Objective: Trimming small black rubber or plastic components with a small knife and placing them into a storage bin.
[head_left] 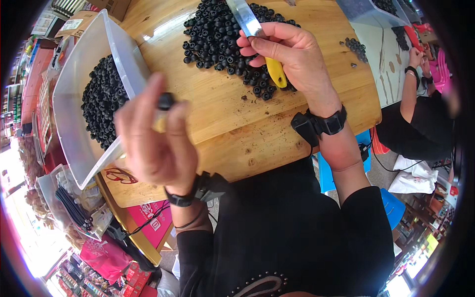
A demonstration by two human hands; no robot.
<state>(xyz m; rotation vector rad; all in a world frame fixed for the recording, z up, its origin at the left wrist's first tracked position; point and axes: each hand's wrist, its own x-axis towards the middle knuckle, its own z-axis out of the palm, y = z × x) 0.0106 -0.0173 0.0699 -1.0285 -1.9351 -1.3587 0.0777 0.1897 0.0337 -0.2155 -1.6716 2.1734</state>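
Observation:
My right hand (289,52) grips a knife (250,24) with a yellow handle and a flat metal blade, held over a heap of small black round pieces (217,37) on the wooden table (222,114). My left hand (156,136) is raised and blurred, pinching one small black piece (166,101) between thumb and fingertips, just right of a clear plastic bin (74,94) that holds many more of the black pieces (101,101). Both wrists wear black bands with small devices.
Another person in black (420,114) sits at the right beside a second table with a clear tray (368,12) and more black pieces (356,47). Bags, boxes and bundled black items lie on the floor at the left.

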